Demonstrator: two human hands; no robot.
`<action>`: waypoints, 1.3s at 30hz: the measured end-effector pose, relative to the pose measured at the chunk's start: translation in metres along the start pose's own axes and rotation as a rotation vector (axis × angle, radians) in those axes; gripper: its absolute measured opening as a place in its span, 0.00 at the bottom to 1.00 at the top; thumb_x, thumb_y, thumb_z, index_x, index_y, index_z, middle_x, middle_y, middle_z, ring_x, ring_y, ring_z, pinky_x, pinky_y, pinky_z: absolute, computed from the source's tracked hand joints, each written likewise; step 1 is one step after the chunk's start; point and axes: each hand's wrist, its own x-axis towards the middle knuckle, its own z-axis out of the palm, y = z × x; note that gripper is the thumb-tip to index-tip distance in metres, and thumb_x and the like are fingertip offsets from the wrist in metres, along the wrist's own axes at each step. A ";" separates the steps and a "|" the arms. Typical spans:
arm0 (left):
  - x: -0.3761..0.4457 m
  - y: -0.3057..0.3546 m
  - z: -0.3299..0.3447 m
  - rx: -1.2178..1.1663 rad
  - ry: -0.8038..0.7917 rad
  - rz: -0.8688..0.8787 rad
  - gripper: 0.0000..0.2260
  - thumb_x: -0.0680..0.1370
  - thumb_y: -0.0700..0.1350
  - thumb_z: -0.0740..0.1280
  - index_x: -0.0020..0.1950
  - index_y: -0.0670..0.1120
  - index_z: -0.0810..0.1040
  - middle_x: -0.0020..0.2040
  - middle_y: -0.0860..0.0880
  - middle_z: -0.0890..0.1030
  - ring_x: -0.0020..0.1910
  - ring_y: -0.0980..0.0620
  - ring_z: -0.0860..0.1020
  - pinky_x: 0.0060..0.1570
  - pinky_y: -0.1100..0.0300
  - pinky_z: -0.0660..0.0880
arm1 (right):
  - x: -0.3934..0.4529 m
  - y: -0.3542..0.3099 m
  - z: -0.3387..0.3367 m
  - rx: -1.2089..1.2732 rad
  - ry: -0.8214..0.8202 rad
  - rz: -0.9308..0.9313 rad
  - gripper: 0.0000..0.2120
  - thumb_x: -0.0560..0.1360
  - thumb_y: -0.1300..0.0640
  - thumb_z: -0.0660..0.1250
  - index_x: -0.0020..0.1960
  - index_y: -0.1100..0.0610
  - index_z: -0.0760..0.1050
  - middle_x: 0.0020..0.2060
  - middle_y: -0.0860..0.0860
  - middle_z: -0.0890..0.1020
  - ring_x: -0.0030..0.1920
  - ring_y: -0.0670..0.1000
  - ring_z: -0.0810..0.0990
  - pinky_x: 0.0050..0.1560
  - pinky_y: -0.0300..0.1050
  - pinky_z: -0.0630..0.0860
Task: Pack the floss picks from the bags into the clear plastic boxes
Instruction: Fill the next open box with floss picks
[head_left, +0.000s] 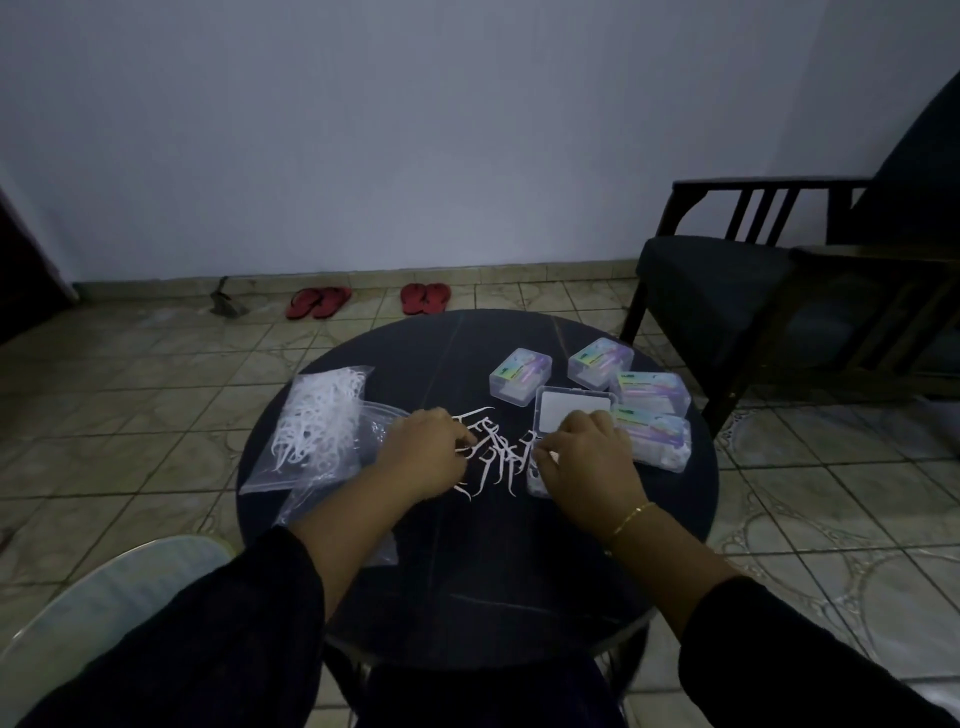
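Loose white floss picks (493, 447) lie spread on the dark round table (478, 561) between my hands. My left hand (423, 449) rests over their left edge, its fingertips pinching a pick. My right hand (587, 457) covers the base of an open clear plastic box (574, 418), whose lid stands up behind it; its fingers are curled and seem to hold picks. A full bag of floss picks (317, 421) lies at the left, with a nearly empty clear bag (337, 483) beside it under my left forearm.
Several closed clear boxes with colourful labels (649, 397) sit at the table's far right. A dark wooden armchair (753, 280) stands right of the table. Two pairs of red sandals (369, 301) lie on the tiled floor by the wall. A pale chair seat (104, 597) is at lower left.
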 end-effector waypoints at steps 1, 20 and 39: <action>-0.001 -0.003 -0.002 0.065 -0.041 0.017 0.18 0.75 0.43 0.65 0.64 0.58 0.77 0.63 0.51 0.74 0.62 0.49 0.72 0.63 0.52 0.68 | 0.002 -0.007 0.001 -0.040 -0.013 -0.008 0.17 0.80 0.46 0.55 0.61 0.50 0.77 0.57 0.50 0.74 0.60 0.52 0.67 0.61 0.48 0.65; 0.008 -0.017 0.004 0.282 -0.218 0.072 0.28 0.75 0.62 0.60 0.73 0.53 0.66 0.67 0.48 0.66 0.67 0.47 0.62 0.67 0.49 0.58 | 0.035 -0.052 0.030 -0.471 -0.281 0.107 0.34 0.77 0.32 0.47 0.65 0.57 0.74 0.62 0.55 0.68 0.62 0.55 0.63 0.58 0.49 0.61; 0.013 -0.024 0.015 0.241 -0.085 0.082 0.19 0.79 0.59 0.59 0.68 0.57 0.73 0.63 0.49 0.71 0.64 0.47 0.66 0.64 0.51 0.60 | 0.033 -0.055 0.030 -0.412 -0.182 -0.057 0.17 0.79 0.50 0.59 0.63 0.56 0.75 0.60 0.54 0.71 0.61 0.56 0.65 0.60 0.50 0.63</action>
